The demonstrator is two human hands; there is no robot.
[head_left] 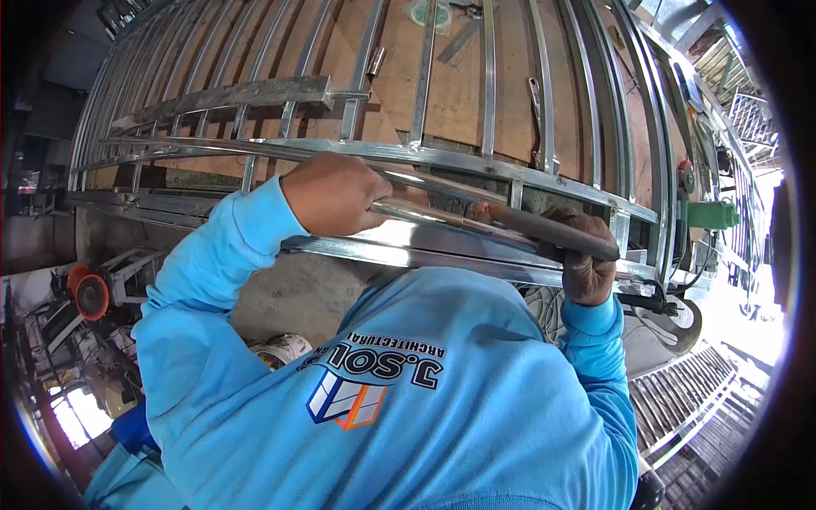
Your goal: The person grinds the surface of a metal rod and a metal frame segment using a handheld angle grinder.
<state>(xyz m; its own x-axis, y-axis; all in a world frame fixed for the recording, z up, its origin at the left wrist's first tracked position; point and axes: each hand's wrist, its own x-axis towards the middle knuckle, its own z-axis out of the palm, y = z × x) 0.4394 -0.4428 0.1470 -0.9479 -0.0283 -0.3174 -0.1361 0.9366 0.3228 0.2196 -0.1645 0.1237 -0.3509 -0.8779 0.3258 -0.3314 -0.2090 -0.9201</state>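
Grille: a wide steel grille (pixel 476 161) of upright slats and a curved cross rail fills the far half of the scene. Its near edge runs left to right just in front of the hands.
Board: plywood (pixel 450 93) shows through the open gaps between the slats.
Near rail: a bright flat rail (pixel 425 251) lies along the near edge, its right end close to the grille's corner.
Floor: bare concrete (pixel 289 293) lies open below the rail, to the near left.
Second grille: another slatted panel (pixel 680 391) lies at the near right, well apart.
Tool: a long bar with a dark handle (pixel 510 223) lies across the near rail, slanting down to the right between the hands.
Left hand: the left hand (pixel 336 195) is clenched over the bar's left end.
Right hand: the right hand (pixel 586 259) is wrapped tight around the handle.
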